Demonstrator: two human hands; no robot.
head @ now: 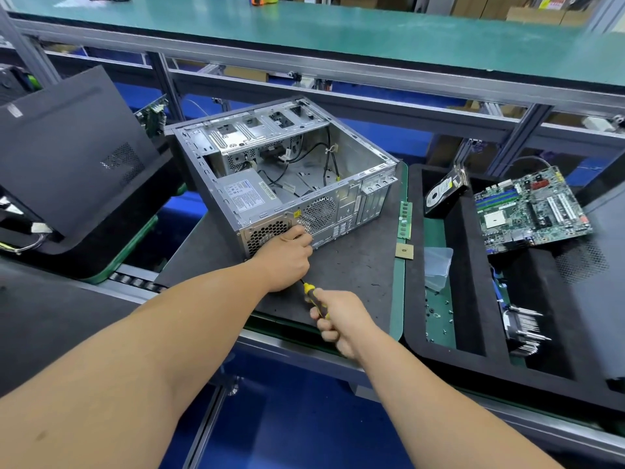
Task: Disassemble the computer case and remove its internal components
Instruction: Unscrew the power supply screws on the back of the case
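The open computer case (pixel 358 154) lies on its side on a dark mat, its rear panel toward me. Inside are the power supply (pixel 247 194), loose black cables and empty drive cages. My left hand (pixel 287 258) rests against the rear panel by the power supply's vent holes, fingers curled around the front of the screwdriver's shaft. The tip is hidden under that hand. My right hand (pixel 341 319) grips the yellow and black screwdriver (pixel 309 289) by the handle, just behind my left hand.
A motherboard (pixel 531 208), a hard drive (pixel 443 194), a heat sink (pixel 521 330), a clear plastic box (pixel 438 267) and several loose screws (pixel 439 313) lie in the foam tray (pixel 416 299) on the right. A RAM stick (pixel 405 220) and CPU (pixel 404 251) lie beside the case. The black side panel (pixel 67 147) leans at left.
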